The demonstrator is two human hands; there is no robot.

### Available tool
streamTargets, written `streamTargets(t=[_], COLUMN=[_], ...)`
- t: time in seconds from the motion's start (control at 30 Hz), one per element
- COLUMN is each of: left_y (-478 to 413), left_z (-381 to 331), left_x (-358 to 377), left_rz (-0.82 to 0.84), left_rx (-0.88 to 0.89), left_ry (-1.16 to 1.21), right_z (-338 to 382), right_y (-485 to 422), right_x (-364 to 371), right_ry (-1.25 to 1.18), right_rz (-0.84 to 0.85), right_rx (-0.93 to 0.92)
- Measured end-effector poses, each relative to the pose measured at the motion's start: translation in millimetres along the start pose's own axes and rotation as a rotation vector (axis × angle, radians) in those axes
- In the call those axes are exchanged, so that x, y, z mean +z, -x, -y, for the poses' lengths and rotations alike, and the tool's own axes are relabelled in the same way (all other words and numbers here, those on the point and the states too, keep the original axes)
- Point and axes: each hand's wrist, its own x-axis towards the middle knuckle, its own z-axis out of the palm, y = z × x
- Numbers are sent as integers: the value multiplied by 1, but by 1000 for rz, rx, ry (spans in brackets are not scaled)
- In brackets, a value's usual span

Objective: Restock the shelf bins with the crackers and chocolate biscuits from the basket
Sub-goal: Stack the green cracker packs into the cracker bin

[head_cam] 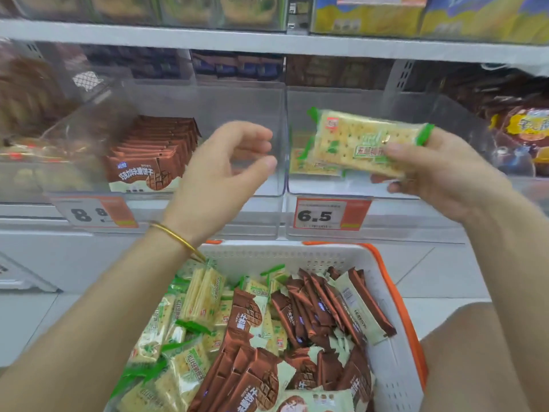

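My right hand [439, 171] grips a green-and-cream cracker pack [356, 138] in front of the right clear shelf bin [416, 105], where another cracker pack [300, 162] lies. My left hand [225, 168] hovers with fingers loosely curled and holding nothing, in front of the left clear bin [208, 96]. That bin holds a row of brown chocolate biscuit packs [148, 156]. Below, a white basket [386, 346] with an orange rim holds several cracker packs [202, 295] on its left and chocolate biscuit packs [315, 307] on its right.
Price tags reading 8.8 [92, 214] and 6.5 [329, 215] hang on the bin fronts. Neighbouring bins left and right hold other snacks, and an upper shelf [267, 40] carries more boxes. My bare knee [475, 367] is beside the basket on the tiled floor.
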Motion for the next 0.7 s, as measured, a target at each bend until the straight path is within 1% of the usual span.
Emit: streamTargets(t=[0.03,0.1,0.17,0.23,0.3,0.37,0.4,0.47,0.53,0.57,0.7], left_y=[-6,-14,-16,-14,-12,-11,-11,-11,-11,-11,-11], left_z=[4,16,23,26,29,30,31,31,32,32,35], left_x=[3,12,22,31,35,37,38,39,39,39,41], left_rz=[6,100,197,235,239,240,240,238,233,230,212], left_rx=[81,173,139,108,121,142,151,151,152,157,165], left_ry=[-176,-464,-586,-624,-655,-673,-675,-664,-651,-647,-626], right_z=[-1,-9,-23,-36,-46,-53,-56,-60,-67,-70,-76], right_y=[-15,-44,-71,-93,-110,-124,-130,-139,-145,-147,-154], right_x=[-9,-15,-9,3,12,18,19,21,22,22,25], right_ry=[65,222,343,411,453,539,629,883,1098,1136,1131], right_rz=[-74,-167,-198,-168,-101,-46,-32,-22,-43,-66,-131], right_rx=[-11,-3,56,128,183,179,153,98,72,78,124])
